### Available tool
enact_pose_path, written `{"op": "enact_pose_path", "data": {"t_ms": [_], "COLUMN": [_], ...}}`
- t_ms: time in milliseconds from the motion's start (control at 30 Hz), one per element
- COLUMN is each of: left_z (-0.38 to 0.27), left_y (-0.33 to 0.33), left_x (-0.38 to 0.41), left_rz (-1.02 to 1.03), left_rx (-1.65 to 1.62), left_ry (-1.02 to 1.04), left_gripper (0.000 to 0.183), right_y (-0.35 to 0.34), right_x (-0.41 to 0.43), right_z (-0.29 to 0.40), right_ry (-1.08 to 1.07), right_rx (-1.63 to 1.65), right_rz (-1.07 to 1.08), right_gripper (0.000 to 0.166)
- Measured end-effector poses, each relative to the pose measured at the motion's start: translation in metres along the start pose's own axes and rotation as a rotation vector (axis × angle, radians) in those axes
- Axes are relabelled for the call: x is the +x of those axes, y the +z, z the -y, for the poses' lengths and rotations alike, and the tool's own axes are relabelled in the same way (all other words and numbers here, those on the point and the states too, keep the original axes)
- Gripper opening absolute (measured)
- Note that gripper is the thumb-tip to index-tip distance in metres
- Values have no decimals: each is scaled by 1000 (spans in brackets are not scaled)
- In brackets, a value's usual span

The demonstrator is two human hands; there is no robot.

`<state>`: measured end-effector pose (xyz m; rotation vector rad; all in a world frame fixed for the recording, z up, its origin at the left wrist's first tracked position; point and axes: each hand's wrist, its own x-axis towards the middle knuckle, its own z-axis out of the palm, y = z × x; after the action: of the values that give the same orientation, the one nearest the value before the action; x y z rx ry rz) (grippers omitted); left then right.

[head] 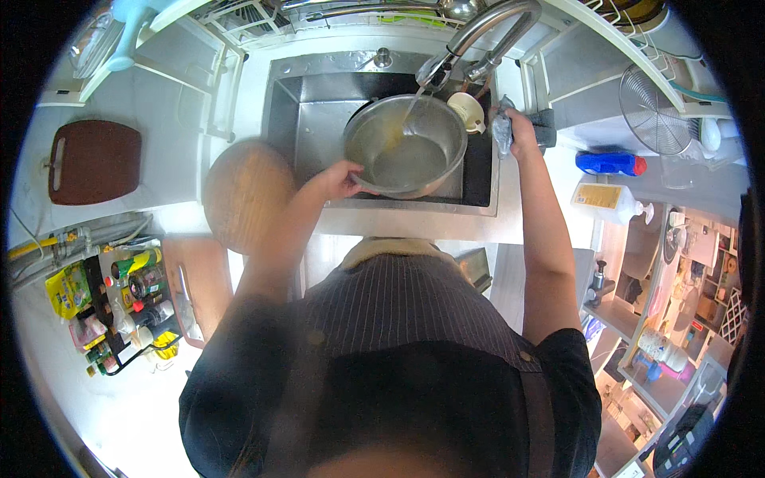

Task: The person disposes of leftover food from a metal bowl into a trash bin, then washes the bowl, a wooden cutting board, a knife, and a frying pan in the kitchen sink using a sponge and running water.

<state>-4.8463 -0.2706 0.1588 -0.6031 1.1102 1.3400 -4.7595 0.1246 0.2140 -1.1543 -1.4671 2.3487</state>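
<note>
A large stainless steel bowl [418, 158] stands tilted over the sink [323, 137], and water runs into it from the chrome faucet [436, 69]. My left hand [343, 181] grips the bowl's rim at its lower left. To the right of the sink, my right hand [522, 132] is at a crumpled grey cloth or plastic piece [502, 128], beside a dark grey holder [544, 128]; whether its fingers hold the piece is unclear. Between the bowl and the sink's right wall sits a small cream cup [466, 110].
A round wooden board [248, 191] lies left of the sink. A blue bottle [606, 163] and a white pump bottle [603, 200] are on the right. White wire racks flank the faucet. A brown cutting board [95, 161] is at far left, above a rack of condiment bottles.
</note>
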Motion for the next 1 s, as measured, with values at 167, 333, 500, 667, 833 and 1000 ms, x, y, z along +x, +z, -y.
{"op": "enact_pose_path", "data": {"t_ms": [167,333,500,667,833,1000], "left_z": [2,-4,-18,-16,-20,-23], "left_y": [-11,-2,19,6,12,-1], "left_x": [-15,-26,-63,-72,-85,-87], "left_rz": [-166,-521,-883,-974,-988,-962], "left_rx": [144,365,898,947,1016,1149], "left_ry": [209,664,849,1178,1127,1227], "left_gripper": [26,55,81,85,87,89], "right_y": [0,31,29,31,18,36], "right_x": [67,113,138,121,121,102], "right_z": [-18,-18,-17,2,7,-3], "right_ry": [122,272,324,444,399,195], "right_rx": [29,120,559,840,1110,834], "right_rz": [24,175,267,376,395,196], "right_gripper": [20,36,37,36,35,37]}}
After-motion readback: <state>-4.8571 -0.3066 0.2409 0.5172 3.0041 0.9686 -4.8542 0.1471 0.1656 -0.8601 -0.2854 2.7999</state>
